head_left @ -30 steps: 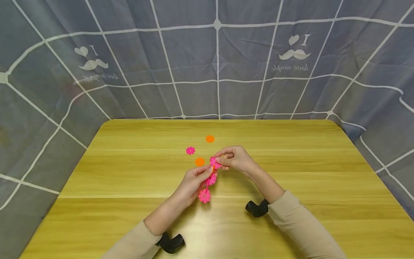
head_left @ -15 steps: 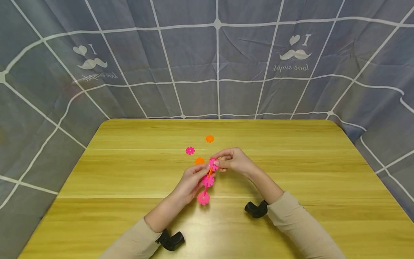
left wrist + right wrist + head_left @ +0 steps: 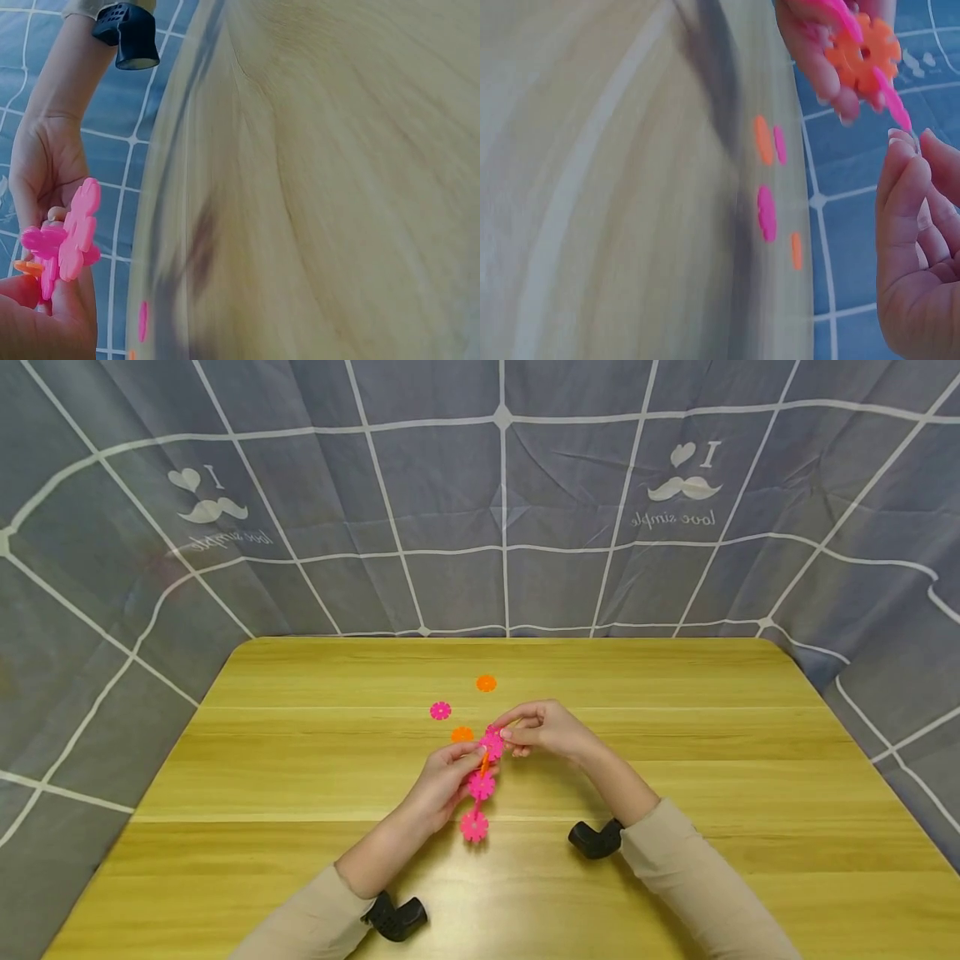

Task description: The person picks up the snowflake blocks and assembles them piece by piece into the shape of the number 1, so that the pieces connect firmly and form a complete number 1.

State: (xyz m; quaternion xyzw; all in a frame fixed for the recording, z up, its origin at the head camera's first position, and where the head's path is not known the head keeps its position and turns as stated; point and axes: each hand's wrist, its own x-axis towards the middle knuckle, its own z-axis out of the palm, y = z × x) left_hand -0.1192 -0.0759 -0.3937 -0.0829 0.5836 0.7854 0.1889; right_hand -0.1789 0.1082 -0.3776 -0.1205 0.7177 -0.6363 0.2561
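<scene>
Currently, a chain of pink and orange notched discs (image 3: 482, 786) is held above the bench (image 3: 675, 752) between two hands. By the curled fingers of the left hand (image 3: 442, 783), the chain is pinched close to its orange disc (image 3: 855, 64), and the lowest pink disc (image 3: 474, 827) is suspended beyond their grip, on the person's side. The edge of the uppermost pink disc (image 3: 492, 747), slotted into that orange one, is nipped narrowly between the thumb and fingers of the right hand (image 3: 551, 731). Farther off, a magenta disc (image 3: 440, 711) and a loose orange disc (image 3: 486, 683) are laid flat.
</scene>
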